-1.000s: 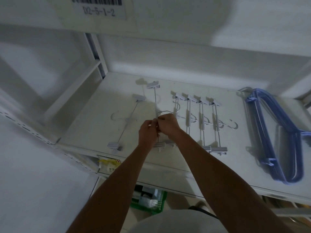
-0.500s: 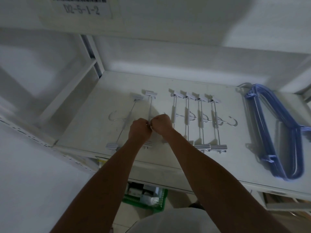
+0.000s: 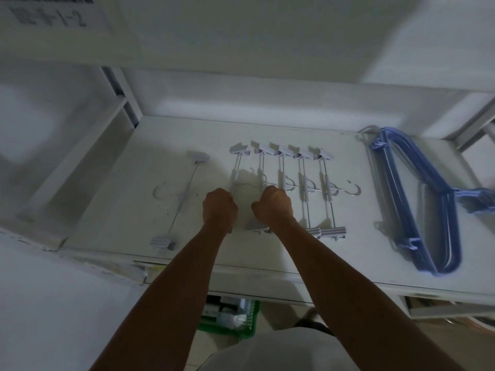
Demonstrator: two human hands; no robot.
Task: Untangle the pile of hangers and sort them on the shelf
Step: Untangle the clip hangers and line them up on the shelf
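While both fists sit curled at the middle of the shelf (image 3: 107,199), the lone clip hanger (image 3: 180,195) lies well off to the left of the left hand (image 3: 219,207), slanted, its hook turned away from the hands and apart from everything else. The left hand's grip is pressed closed around the lower part of the clip hanger being set down (image 3: 235,171), whose upper clip shows just beyond the knuckles; how the fingers meet the bar is hidden behind the back of the hand. Between the two fists a thin wire hook (image 3: 245,185) arcs across, and the right hand (image 3: 274,207) is likewise curled tight, apparently pinching that wire's other end. To the right of the right hand lies the row of clip hangers (image 3: 302,183), side by side and nearly touching, hooks pointing right. Well beyond them, far right of both hands, rests the stack of blue hangers (image 3: 417,210), nested together. These clip hangers look light and stiff, with thin metal bars likely slick and hooks prone to snagging neighbours, so the plastic centre sleeve or an end clip seems the surest hold; the left outlier probably still needs joining to the row.
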